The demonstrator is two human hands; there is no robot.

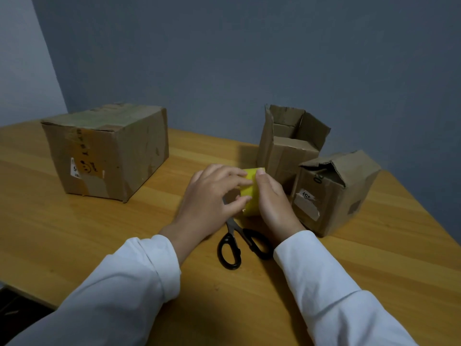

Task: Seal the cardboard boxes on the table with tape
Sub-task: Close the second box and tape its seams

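A yellow tape roll [249,191] is held above the wooden table [74,240] between both hands. My right hand [274,203] grips the roll from the right, thumb on its top edge. My left hand [212,196] pinches the roll's face with fingertips and thumb. A large closed cardboard box [107,151] stands at the left. A tall box with open flaps [289,146] stands behind the roll. A smaller box [336,193] with loosely folded top flaps sits to the right of my right hand.
Black-handled scissors [237,243] lie on the table just below my hands. A grey wall rises right behind the boxes. The table's left edge drops off at the lower left and its right edge runs behind the small box.
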